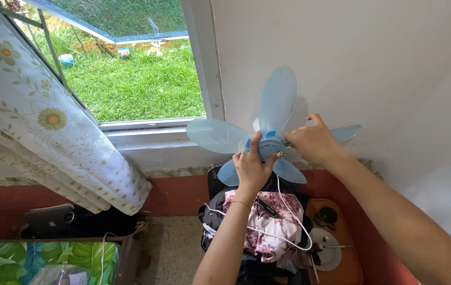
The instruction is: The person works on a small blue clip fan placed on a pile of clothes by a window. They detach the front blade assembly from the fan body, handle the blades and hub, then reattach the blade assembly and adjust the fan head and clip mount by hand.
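A small light-blue fan (pixel 270 141) with several translucent blades is held up in front of the white wall. My left hand (pixel 252 166) grips its round hub from below, thumb up against the hub. My right hand (pixel 314 141) pinches the hub's right side where one blade (pixel 346 132) joins it. A white cord (pixel 283 211) hangs from the fan down over the clothes below.
An open window (pixel 130 79) with a floral curtain (pixel 40 121) is at left. Below stand a basket of clothes (pixel 268 227), an orange tray (pixel 349 264) with a cup and white plate, and a laptop (pixel 48 220) on a dark bag.
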